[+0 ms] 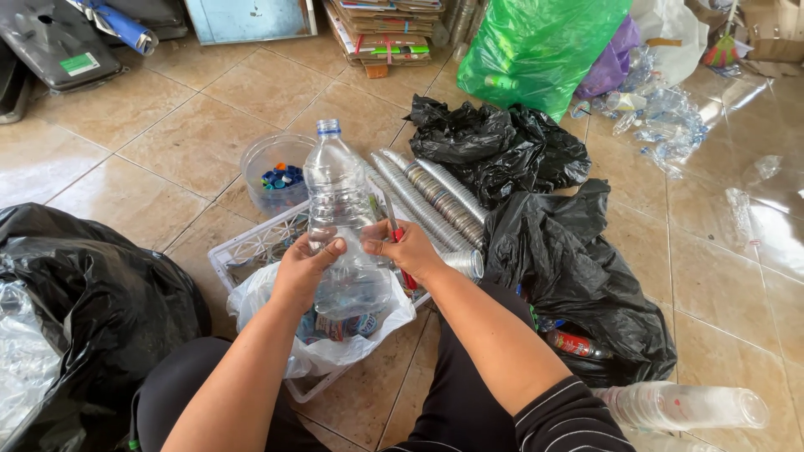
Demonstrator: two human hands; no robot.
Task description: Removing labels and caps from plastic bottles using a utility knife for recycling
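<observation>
Tiled floor [167,142] w/ black bags [502,146] upper centre and left. At frame centre a clear bottle [339,209], blue cap on, is held upright over a white crate [251,247]. Left hand [306,268] is wrapped round its body; right hand [406,247] is closed on a red-handled cutter [394,228] beside it. Stacked cups [431,201] lie right of it.

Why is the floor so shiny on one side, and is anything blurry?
In the head view, daylight bounces off the glossy tiled floor at the upper right, making white glare around the loose plastic bottles. The clear bottle in the left hand and right hand looks sharp. Floor lines bend slightly near the edges, a wide-lens effect. Shadows are soft.
</observation>
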